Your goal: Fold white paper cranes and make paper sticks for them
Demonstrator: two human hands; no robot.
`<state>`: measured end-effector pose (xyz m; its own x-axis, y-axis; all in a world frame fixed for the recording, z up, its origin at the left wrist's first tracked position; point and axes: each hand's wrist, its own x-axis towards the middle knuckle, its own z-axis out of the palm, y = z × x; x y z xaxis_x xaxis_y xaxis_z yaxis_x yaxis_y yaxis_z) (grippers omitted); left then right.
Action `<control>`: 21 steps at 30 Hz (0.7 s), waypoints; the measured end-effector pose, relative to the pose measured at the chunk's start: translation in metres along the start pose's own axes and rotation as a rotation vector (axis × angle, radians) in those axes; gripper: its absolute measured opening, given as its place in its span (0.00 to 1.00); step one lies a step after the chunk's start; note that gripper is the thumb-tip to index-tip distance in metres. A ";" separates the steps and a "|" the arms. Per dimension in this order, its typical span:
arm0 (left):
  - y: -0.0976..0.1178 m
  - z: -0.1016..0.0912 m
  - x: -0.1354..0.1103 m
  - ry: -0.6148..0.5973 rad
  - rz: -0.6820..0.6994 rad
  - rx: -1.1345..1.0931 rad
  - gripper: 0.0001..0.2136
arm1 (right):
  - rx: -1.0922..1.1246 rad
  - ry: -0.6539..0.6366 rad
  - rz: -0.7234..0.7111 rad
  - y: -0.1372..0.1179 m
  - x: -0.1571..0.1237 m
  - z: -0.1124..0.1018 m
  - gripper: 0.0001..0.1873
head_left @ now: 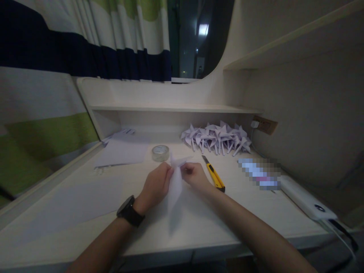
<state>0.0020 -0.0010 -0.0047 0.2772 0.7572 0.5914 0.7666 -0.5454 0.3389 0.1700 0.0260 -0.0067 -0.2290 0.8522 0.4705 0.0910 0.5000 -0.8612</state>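
Observation:
Between my two hands is a partly folded piece of white paper [175, 185], its long flap hanging toward me and its upper points sticking up. My left hand [157, 182] pinches its left side, thumb on the paper. On the other side, the fingers of my right hand [195, 175] are curled closed on the paper's upper right part. A roll of clear tape [160, 152] lies just beyond my left hand. To the right of my right hand rests a yellow utility knife [214, 173] with its blade out.
Several white paper pinwheels [217, 136] are heaped at the back under the shelf [176, 108]. White sheets [122, 148] are stacked at the back left, with another sheet [74, 204] nearer. A blurred-out object [259, 173] and a white power strip [307, 199] with cables are on the right.

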 end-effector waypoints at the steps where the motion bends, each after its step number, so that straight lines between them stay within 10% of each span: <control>1: 0.000 0.000 0.000 0.000 -0.009 -0.007 0.12 | -0.011 0.001 -0.003 0.000 0.000 0.000 0.03; 13: 0.001 0.001 0.002 0.058 -0.048 -0.017 0.11 | 0.066 0.033 0.015 -0.008 -0.002 0.003 0.07; 21: -0.002 0.001 -0.001 0.049 0.002 0.054 0.11 | 0.320 -0.037 0.324 -0.003 -0.002 0.006 0.05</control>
<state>0.0015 -0.0002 -0.0068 0.2516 0.7369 0.6275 0.7965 -0.5259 0.2983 0.1642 0.0218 -0.0068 -0.2735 0.9477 0.1645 -0.1392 0.1303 -0.9817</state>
